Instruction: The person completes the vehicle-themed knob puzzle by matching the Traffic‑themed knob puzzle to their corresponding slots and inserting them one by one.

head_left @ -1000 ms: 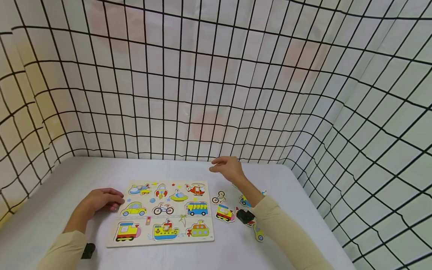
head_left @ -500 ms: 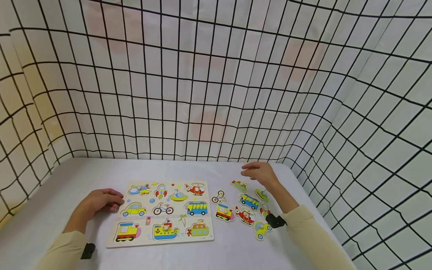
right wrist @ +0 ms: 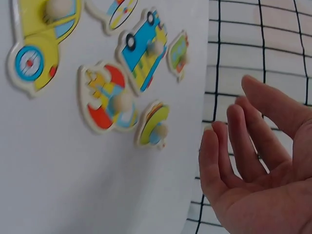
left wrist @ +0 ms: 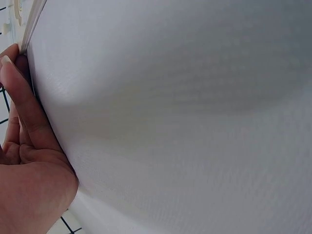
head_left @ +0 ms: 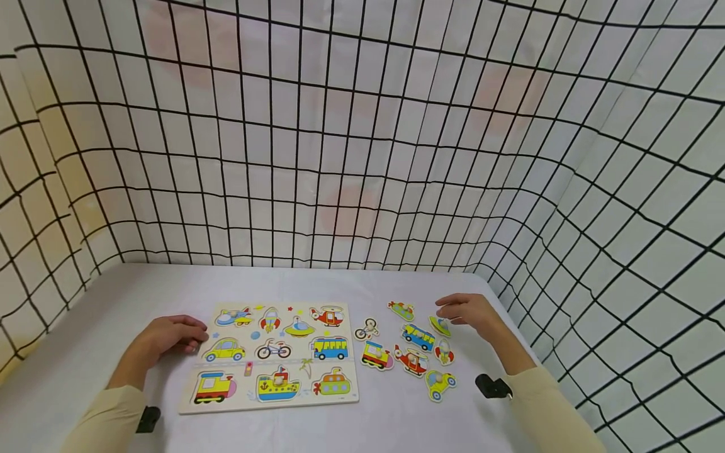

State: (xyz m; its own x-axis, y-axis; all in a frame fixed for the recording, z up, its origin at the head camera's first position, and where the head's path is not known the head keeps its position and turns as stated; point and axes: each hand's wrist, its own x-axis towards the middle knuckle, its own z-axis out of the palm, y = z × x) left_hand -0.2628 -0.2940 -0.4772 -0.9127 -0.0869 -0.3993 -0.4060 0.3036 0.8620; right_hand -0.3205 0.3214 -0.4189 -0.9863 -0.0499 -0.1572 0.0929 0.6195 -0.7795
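Observation:
A wooden puzzle board (head_left: 255, 371) printed with vehicles lies on the white table. Its boat piece (head_left: 277, 387) and plane piece (head_left: 233, 317) sit in the board. At the left edge rests my left hand (head_left: 170, 335); in the left wrist view, its fingertips (left wrist: 9, 68) touch the board's side. Over the table's right part, my right hand (head_left: 467, 311) hovers beside the flying saucer piece (head_left: 439, 326), fingers loosely bent and holding nothing. Close by lie the rocket (right wrist: 109, 100), bus (head_left: 418, 338) and submarine (head_left: 401, 310) pieces, knobs up.
Between the board and my right arm lie more loose pieces: a bicycle (head_left: 367, 329), a train (head_left: 376, 357), a helicopter (head_left: 411, 361) and a car (head_left: 439, 384). Black grid netting (head_left: 317, 220) over white cloth encloses the table's back and sides.
My right hand has moved right and lowered, from above the board's right side to beside the saucer piece. The loose pieces its arm covered now show. My left hand stays put.

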